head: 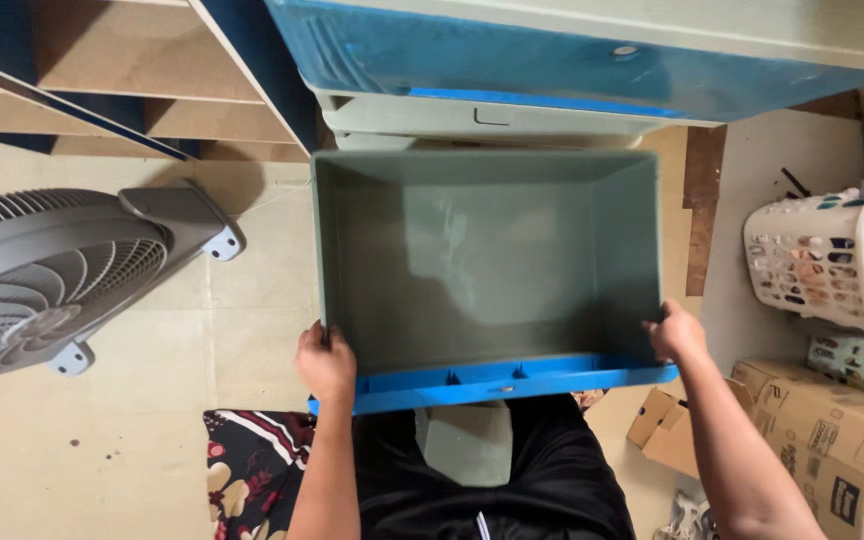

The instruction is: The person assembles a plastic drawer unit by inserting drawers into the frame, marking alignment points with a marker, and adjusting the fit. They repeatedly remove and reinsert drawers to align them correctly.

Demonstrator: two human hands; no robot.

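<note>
Left hand (324,362) closed on the left front corner of drawer (487,265); right hand (676,333) closed on the right front corner. Held level over the lap, pulled clear of plastic cabinet (552,60). Smooth grey-green rectangular tub, glossy inner walls, ribbed blue front edge nearest the body. Just beyond: matching cabinet with blue front panels. Left on the floor: grey fan (42,275), round slatted grille. Right: white perforated laundry basket (817,260), brown cardboard boxes (802,420). Upper left: bare wooden shelves (122,70).
</note>
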